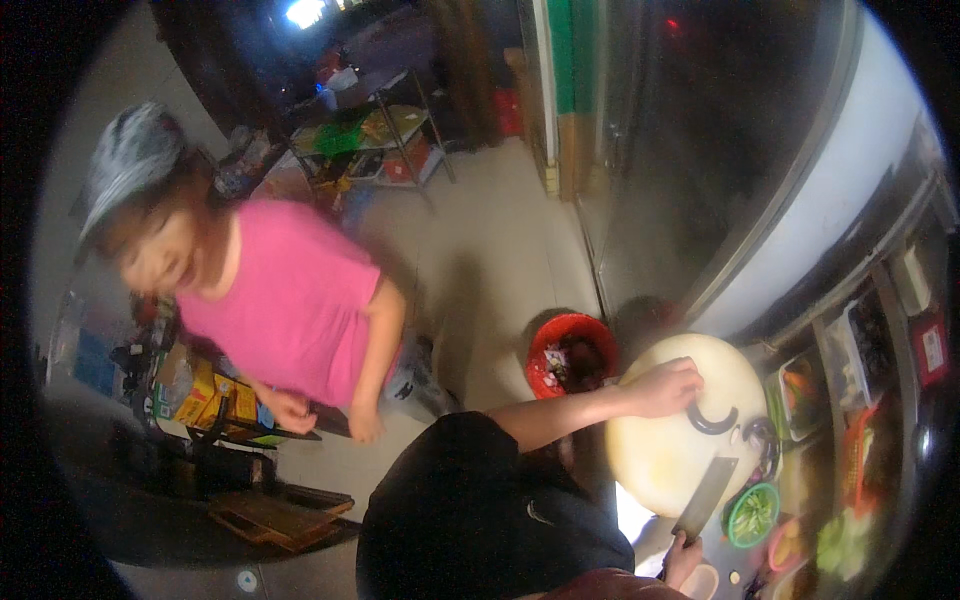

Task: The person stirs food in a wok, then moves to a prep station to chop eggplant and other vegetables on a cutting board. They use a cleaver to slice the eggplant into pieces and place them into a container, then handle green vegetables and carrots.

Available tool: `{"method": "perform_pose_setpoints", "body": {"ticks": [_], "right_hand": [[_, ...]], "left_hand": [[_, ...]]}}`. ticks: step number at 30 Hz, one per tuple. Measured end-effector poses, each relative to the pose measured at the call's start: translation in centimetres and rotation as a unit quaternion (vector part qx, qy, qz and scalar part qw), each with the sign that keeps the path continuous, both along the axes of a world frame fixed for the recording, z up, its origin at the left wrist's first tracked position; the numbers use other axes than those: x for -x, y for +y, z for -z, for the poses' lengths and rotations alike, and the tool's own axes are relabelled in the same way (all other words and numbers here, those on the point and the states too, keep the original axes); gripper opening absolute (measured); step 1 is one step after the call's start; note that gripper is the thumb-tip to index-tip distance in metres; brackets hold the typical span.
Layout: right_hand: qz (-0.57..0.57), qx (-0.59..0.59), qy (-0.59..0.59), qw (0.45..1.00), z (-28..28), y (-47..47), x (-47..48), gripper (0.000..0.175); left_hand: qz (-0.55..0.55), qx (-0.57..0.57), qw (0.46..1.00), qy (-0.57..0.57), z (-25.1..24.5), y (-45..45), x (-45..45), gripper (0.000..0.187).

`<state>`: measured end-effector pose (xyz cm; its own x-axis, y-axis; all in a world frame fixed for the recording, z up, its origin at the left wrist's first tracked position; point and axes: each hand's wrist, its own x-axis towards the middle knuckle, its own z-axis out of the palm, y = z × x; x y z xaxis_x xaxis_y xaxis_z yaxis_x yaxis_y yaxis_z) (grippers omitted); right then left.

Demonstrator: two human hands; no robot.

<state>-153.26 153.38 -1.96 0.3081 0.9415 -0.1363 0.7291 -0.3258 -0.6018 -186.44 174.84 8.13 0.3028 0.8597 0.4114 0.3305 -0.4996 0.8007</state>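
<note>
My left hand [681, 384] hangs over a round, pale cutting board [652, 450], its fingers bent. Whether anything small is between them cannot be seen. Just beside its fingertips a dark, curved, glossy piece [712, 426], perhaps eggplant, lies on the board with a small pale piece next to it. At the board's near right edge my right hand [681, 561] grips the handle of a cleaver [706, 495], whose broad blade extends over the board. Dark purple, shiny pieces [765, 442] are at the board's far edge. A green basket [752, 514] of cut green vegetable stands close by.
A red bucket [537, 367] with scraps stands on the floor left of the board. Food containers [799, 397], an orange basket [859, 457] and leafy greens [844, 544] line the far side. Another person [285, 300] in a pink shirt stands to my left, near boxes and a rack.
</note>
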Motion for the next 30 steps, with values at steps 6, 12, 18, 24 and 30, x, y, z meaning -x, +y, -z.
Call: {"method": "perform_pose_setpoints", "body": {"ticks": [6,12,18,24,30], "right_hand": [[0.006,0.015,-0.02,1.0,-1.3,-0.3,0.4,0.027],[0.004,0.034,-0.021,0.999,-1.0,0.0,-0.1,0.025],[-0.006,0.013,-0.001,1.0,-0.3,-0.2,-0.4,0.027],[-0.01,0.018,-0.014,1.0,0.3,-0.5,-0.9,0.027],[-0.009,0.011,-0.033,0.999,0.1,-0.1,-0.6,0.028]], "left_hand": [[0.026,-0.032,0.998,0.049,1.3,-1.0,0.3,0.018],[0.08,-0.077,0.993,0.048,2.9,-0.9,-0.7,0.023],[0.032,-0.044,0.998,0.038,4.7,-0.7,-2.6,0.022],[-0.072,0.178,0.974,0.119,5.5,-0.6,-2.8,0.029],[-0.059,0.241,0.944,0.218,5.8,-0.3,-0.9,0.038]]}}
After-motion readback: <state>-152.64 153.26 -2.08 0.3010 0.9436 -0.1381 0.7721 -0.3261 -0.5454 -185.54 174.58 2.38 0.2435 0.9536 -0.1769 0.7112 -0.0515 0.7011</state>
